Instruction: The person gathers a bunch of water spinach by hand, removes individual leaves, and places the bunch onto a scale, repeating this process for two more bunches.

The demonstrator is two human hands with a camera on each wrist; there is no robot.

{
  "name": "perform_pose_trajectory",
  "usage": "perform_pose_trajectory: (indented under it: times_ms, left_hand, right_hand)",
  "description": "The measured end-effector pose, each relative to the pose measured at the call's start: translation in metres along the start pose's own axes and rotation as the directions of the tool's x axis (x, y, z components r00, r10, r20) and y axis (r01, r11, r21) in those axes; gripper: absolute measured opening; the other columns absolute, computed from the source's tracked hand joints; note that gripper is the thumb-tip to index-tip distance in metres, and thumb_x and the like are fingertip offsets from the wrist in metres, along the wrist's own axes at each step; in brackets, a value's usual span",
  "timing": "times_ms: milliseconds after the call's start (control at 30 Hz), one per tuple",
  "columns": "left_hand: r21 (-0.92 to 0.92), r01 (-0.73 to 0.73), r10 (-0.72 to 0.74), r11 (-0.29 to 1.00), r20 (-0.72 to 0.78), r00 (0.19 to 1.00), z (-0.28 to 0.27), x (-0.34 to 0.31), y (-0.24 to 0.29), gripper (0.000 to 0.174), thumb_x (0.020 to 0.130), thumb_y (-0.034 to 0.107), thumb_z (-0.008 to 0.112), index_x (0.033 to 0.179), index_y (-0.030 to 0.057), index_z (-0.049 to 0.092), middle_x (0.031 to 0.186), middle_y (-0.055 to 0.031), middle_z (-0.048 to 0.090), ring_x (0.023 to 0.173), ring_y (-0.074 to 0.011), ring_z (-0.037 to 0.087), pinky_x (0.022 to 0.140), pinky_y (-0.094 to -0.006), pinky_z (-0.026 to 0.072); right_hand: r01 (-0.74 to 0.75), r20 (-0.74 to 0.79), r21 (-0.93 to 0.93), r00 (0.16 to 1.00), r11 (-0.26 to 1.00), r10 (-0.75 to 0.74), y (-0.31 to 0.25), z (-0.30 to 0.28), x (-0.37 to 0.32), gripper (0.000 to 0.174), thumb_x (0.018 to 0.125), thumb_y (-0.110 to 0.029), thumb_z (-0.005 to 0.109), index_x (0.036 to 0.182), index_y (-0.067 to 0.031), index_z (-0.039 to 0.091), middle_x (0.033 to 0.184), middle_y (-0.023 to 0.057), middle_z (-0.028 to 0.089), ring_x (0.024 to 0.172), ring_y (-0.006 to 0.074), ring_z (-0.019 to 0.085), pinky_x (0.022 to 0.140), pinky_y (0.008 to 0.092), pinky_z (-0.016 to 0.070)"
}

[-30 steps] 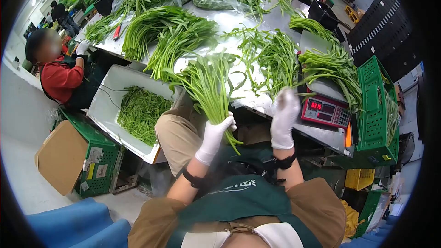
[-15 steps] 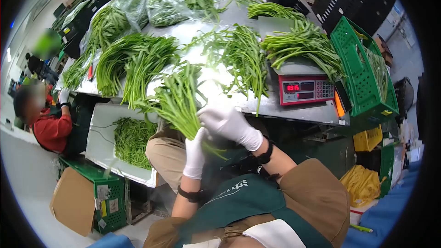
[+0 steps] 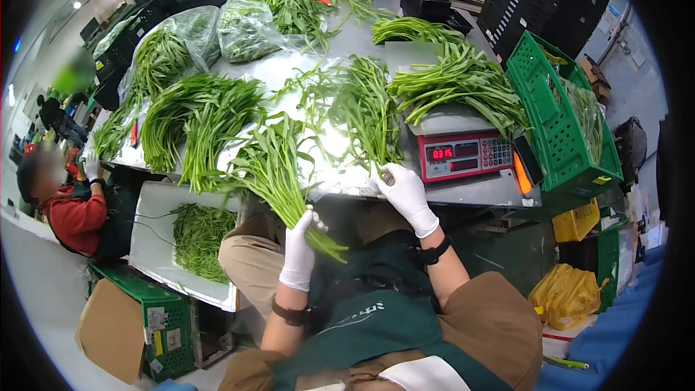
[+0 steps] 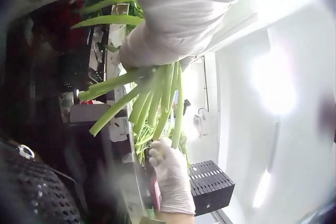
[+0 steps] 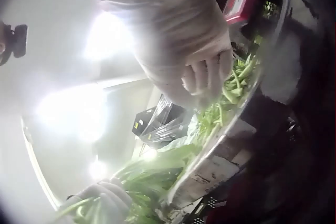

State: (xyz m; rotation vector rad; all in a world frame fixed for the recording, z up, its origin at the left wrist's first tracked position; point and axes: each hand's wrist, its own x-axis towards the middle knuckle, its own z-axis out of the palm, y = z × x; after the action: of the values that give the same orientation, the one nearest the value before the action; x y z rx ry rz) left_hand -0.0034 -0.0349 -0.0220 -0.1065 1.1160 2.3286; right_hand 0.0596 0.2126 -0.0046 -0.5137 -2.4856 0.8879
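Note:
My gloved left hand (image 3: 297, 250) grips a bunch of water spinach (image 3: 284, 187) round its stems, leaves pointing up and away toward the table. In the left wrist view the cut stem ends (image 4: 149, 106) poke out below the left hand (image 4: 173, 29). At the table's front edge my gloved right hand (image 3: 407, 195) pinches stem ends of the loose water spinach pile (image 3: 371, 105). Its fingers (image 5: 202, 77) are curled beside those stems in the right wrist view. Right of that hand stands a red scale (image 3: 463, 156) reading 0.315, with more water spinach (image 3: 456, 90) on it.
Heaps of greens (image 3: 199, 119) and bagged greens (image 3: 246, 29) cover the table's left side. A white foam box (image 3: 145, 239) with cut greens stands at lower left. A green crate (image 3: 557, 119) flanks the scale, near an orange-handled tool (image 3: 521, 174). Two other people work around the table.
The right hand came over to the bunch in the left hand, then went back right to the loose pile's stems. The left hand kept its grip. The head view shifted.

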Motion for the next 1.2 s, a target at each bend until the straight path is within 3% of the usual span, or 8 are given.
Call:
perform_pose_trajectory:
  times_ms: [100, 267, 500, 667, 733, 867, 1167, 1200]
  left_hand:
    - [-0.069, 0.048, -0.047, 0.996, 0.026, 0.999, -0.007, -0.001, 0.004, 0.022, 0.093, 0.011, 0.062, 0.113, 0.0050, 0.056, 0.087, -0.0031, 0.058, 0.078, -0.0150, 0.057, 0.075, -0.0317, 0.0510]
    - [-0.131, 0.043, -0.046, 0.990, -0.021, 0.999, 0.001, 0.000, 0.005, 0.024, 0.095, 0.015, 0.063, 0.117, 0.0079, 0.057, 0.095, -0.0033, 0.063, 0.082, -0.0145, 0.062, 0.075, -0.0322, 0.0543]
    - [0.113, -0.087, 0.096, 0.990, -0.078, 0.992, -0.004, 0.001, 0.007, 0.025, 0.090, 0.012, 0.068, 0.111, 0.0038, 0.060, 0.098, -0.0043, 0.065, 0.085, -0.0141, 0.063, 0.073, -0.0287, 0.0537]
    - [0.162, -0.035, 0.051, 0.986, -0.091, 0.995, -0.012, 0.000, 0.011, 0.027, 0.086, 0.010, 0.071, 0.111, 0.0042, 0.062, 0.096, -0.0041, 0.066, 0.088, -0.0140, 0.063, 0.077, -0.0276, 0.0517]
    - [0.168, -0.048, 0.063, 0.985, -0.084, 0.994, -0.009, -0.004, 0.014, 0.029, 0.085, 0.008, 0.070, 0.113, 0.0036, 0.061, 0.098, -0.0043, 0.066, 0.089, -0.0145, 0.063, 0.080, -0.0279, 0.0513]
    - [0.089, -0.081, 0.085, 0.993, -0.038, 0.996, 0.005, -0.015, 0.019, 0.030, 0.087, 0.011, 0.069, 0.114, -0.0003, 0.064, 0.102, -0.0038, 0.066, 0.093, -0.0122, 0.061, 0.085, -0.0270, 0.0481]
    - [0.079, -0.094, 0.099, 0.992, -0.064, 0.993, -0.001, -0.014, 0.022, 0.024, 0.089, 0.012, 0.067, 0.109, 0.0002, 0.065, 0.103, -0.0042, 0.066, 0.095, -0.0134, 0.062, 0.085, -0.0270, 0.0483]
    - [0.052, -0.096, 0.101, 0.994, -0.090, 0.991, 0.002, -0.013, 0.023, 0.022, 0.089, 0.012, 0.067, 0.107, 0.0006, 0.065, 0.101, -0.0042, 0.066, 0.094, -0.0135, 0.062, 0.085, -0.0271, 0.0486]
  right_hand:
    - [-0.110, 0.044, 0.477, 0.994, 0.872, 0.102, -0.014, 0.001, 0.005, 0.028, 0.082, -0.011, 0.077, 0.107, -0.0014, 0.070, 0.077, 0.0013, 0.066, 0.067, 0.0045, 0.055, 0.062, 0.0225, 0.0480]
    - [0.176, -0.020, 0.356, 0.983, 0.918, -0.181, -0.067, 0.022, -0.023, 0.027, 0.078, -0.017, 0.079, 0.102, -0.0071, 0.072, 0.087, 0.0107, 0.070, 0.077, 0.0250, 0.067, 0.072, 0.0335, 0.0521]
    - [0.509, -0.067, 0.103, 0.861, 0.854, -0.505, -0.079, 0.052, -0.050, 0.025, 0.074, -0.011, 0.078, 0.098, -0.0094, 0.070, 0.069, 0.0032, 0.056, 0.061, 0.0210, 0.054, 0.064, 0.0349, 0.0417]
    - [0.337, 0.179, 0.455, 0.872, 0.824, -0.455, -0.082, 0.038, -0.036, 0.019, 0.086, -0.012, 0.069, 0.102, -0.0020, 0.069, 0.080, 0.0071, 0.064, 0.068, 0.0160, 0.060, 0.067, 0.0284, 0.0472]
    - [-0.034, 0.286, 0.600, 0.942, 0.799, -0.174, -0.089, 0.036, -0.030, 0.022, 0.086, -0.012, 0.067, 0.105, -0.0019, 0.068, 0.090, 0.0116, 0.067, 0.085, 0.0253, 0.066, 0.083, 0.0338, 0.0504]
    - [-0.137, 0.356, 0.684, 0.920, 0.717, -0.164, -0.095, 0.057, -0.018, 0.023, 0.087, -0.013, 0.069, 0.107, -0.0008, 0.069, 0.090, 0.0124, 0.065, 0.094, 0.0216, 0.062, 0.088, 0.0305, 0.0482]
    - [0.034, 0.147, 0.651, 0.974, 0.758, -0.170, -0.106, 0.058, -0.032, 0.011, 0.079, -0.004, 0.075, 0.088, -0.0025, 0.071, 0.086, 0.0061, 0.067, 0.077, 0.0185, 0.063, 0.073, 0.0292, 0.0491]
    - [0.233, 0.077, 0.570, 0.940, 0.788, -0.334, -0.105, 0.056, -0.034, 0.011, 0.078, -0.004, 0.075, 0.088, -0.0042, 0.070, 0.086, 0.0060, 0.067, 0.077, 0.0194, 0.063, 0.072, 0.0299, 0.0489]
